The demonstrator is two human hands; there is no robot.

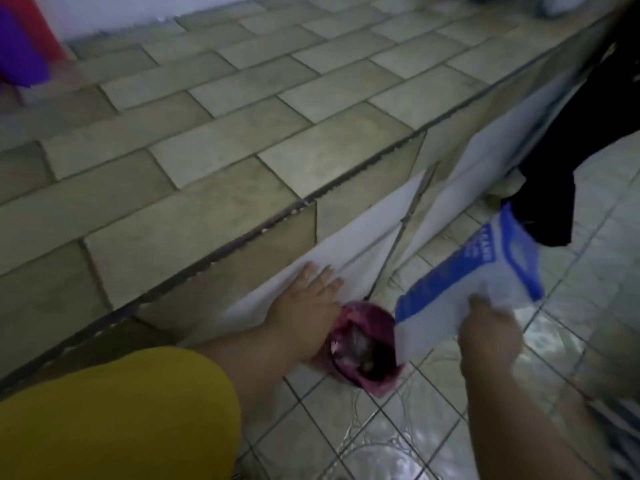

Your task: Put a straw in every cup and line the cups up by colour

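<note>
Blue-white bag (464,289) in right hand (491,329)

- Counter (214,140) — topped and faced in beige tiles, running from lower left to upper right.
- White cloth (363,230) hanging below the counter's edge, parted in the middle.
- Pink bag (367,311) on the glossy tiled floor (346,420), mouth open, contents dark and unclear.
- Blue-and-white bag (478,271) just right of the pink bag.
- Black garment (571,161) hanging at right.
- Red-and-purple shape (20,39) — blurred, far left.
</note>
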